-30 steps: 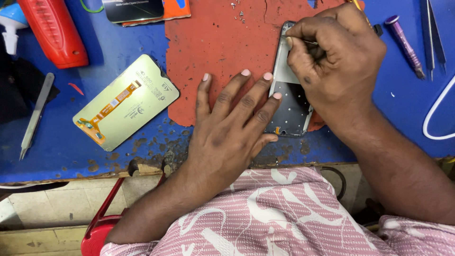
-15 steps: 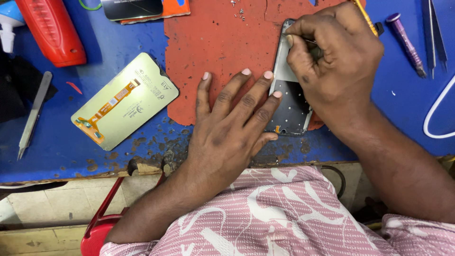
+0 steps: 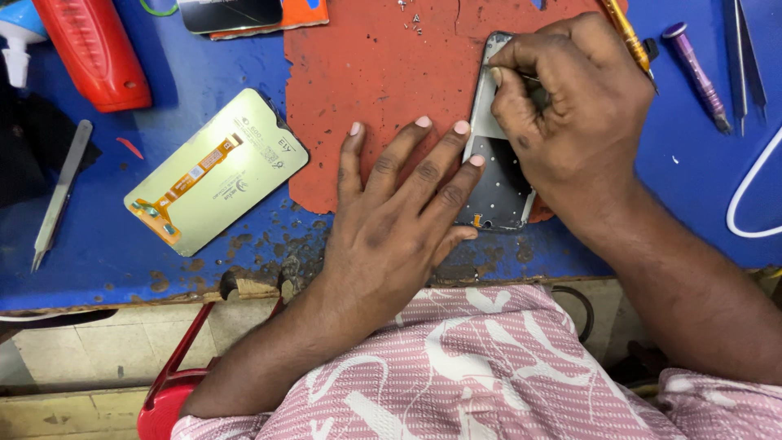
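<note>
Head view looks down on the right hand [image 3: 570, 106], its grip curled tight at the upper edge of an opened phone frame [image 3: 497, 175]; what the fingertips pinch there is hidden under the knuckles, so I cannot tell what they have. A yellow-handled tool [image 3: 626, 37] juts out above that hand, its tip covered and its top cut off by the picture edge. The left hand [image 3: 399, 220] lies flat and spread, holding nothing, fingertips pressing the frame's left edge. The frame lies on a worn red mat [image 3: 366, 81] on the blue desk [image 3: 98, 253], its right side covered by the right hand.

Further out, a detached display panel [image 3: 216, 171] with an orange flex cable lies face down left of the mat, and a metal spudger [image 3: 57, 195] beyond it. A red tool body [image 3: 90, 49] is cropped at top left; a purple screwdriver [image 3: 692, 73] and tweezers [image 3: 743, 57] lie at right.

Against the picture half a second back, both hands sit in the same places, with no visible shift of the frame.
</note>
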